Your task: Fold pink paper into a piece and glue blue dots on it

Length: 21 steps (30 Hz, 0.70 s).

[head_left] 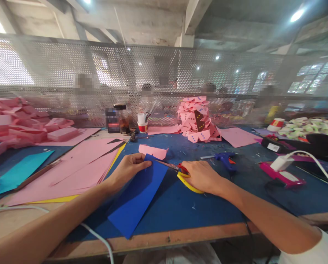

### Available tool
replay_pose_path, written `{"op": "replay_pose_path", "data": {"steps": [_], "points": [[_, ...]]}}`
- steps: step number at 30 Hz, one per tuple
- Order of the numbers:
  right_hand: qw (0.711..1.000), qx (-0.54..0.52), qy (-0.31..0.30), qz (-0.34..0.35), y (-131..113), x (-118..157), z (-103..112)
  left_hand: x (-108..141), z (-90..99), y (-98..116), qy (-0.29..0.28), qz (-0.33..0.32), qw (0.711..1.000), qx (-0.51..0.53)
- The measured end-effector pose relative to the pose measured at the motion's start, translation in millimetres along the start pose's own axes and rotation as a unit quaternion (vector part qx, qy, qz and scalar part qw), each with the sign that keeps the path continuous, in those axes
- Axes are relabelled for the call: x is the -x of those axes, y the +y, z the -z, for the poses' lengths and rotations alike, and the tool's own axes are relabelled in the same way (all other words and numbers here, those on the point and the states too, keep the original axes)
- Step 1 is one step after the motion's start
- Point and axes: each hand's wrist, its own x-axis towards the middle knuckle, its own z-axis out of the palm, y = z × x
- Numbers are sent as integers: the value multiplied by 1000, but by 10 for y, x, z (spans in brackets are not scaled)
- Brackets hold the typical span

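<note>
Holding scissors [176,167] and blue paper [140,196]; white label [273,147] illegible.

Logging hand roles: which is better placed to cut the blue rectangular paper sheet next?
Right hand, probably: it holds yellow-handled metal scissors, blades at far edge of the blue sheet; the left hand pinches it.

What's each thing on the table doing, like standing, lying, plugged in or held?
Blue paper: pinched by left hand
Scissors: held by right hand, blades at the paper; how far open is unclear
Glue gun: lying down
Jar: standing, lid on
Cup: upright
Pink socket: white plug in
Pink sheets: piled flat
</note>
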Motion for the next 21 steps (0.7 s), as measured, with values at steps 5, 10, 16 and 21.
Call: {"op": "replay_pose_path", "data": {"steps": [5, 10, 16, 21], "points": [[1000, -6, -3, -1, -11, -5, -4, 3, -21, 19, 14, 6, 1000, 0], [1000, -7, -4, 6, -20, 3, 15, -1, -18, 26, 11, 0, 1000, -5], [1000, 2, 2, 12, -29, 22, 26, -8, -14, 15, 8, 5, 1000, -2], [1000, 10, -14, 0, -40, 28, 48, -6, -18, 23, 9, 4, 1000, -1]]}}
